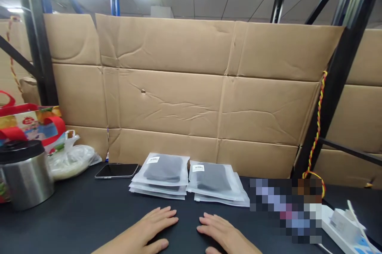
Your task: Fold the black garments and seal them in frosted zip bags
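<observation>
My left hand (153, 228) lies palm down on the black tabletop (98, 214), fingers stretched out and holding nothing. My right hand (221, 232) rests the same way across a short gap, its fingers pointing inward. Just beyond them are two stacks of frosted zip bags with dark contents. The left bag stack (165, 170) has a white barcode label (153, 160) on its top bag. The right bag stack (213, 180) carries a similar label (198, 168), and its lower bags stick out to the right. Neither hand touches the bags.
A phone (117, 170) lies left of the bags. Farther left stand a steel cup with black lid (28, 182), a tied plastic bag (71, 160) and a colourful bag with red handles (32, 124). At right are a power strip (343, 228) and a pixelated patch. Cardboard (179, 102) walls the back.
</observation>
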Motion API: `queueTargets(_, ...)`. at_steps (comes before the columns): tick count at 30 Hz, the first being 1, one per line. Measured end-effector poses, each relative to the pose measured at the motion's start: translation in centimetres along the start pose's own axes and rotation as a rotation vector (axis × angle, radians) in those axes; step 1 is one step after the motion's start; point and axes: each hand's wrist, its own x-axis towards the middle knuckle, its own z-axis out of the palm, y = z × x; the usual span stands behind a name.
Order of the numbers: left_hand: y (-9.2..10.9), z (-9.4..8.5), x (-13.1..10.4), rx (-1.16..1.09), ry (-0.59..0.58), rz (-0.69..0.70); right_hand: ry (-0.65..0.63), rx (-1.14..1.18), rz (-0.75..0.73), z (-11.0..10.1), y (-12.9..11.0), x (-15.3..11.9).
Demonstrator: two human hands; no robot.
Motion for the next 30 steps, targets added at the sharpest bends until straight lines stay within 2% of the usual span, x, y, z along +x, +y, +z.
queueTargets(6,0.16,-0.11,-0.04,0.007,-0.031,-0.027,-0.025,-0.019,0.019,0.00,-0.08,0.04)
queueTargets(11,0.05,-0.05,-0.05,0.007,-0.006,0.011,-0.008,0.008,-0.005,0.17,0.20,-0.04)
queueTargets(21,0.16,-0.11,0.09,0.033,-0.049,-0.054,-0.057,0.016,0.008,0.26,0.53,0.09)
queueTargets(30,0.05,-0.02,0.11,0.033,-0.056,-0.050,-0.085,-0.015,0.036,0.28,0.48,0.08)
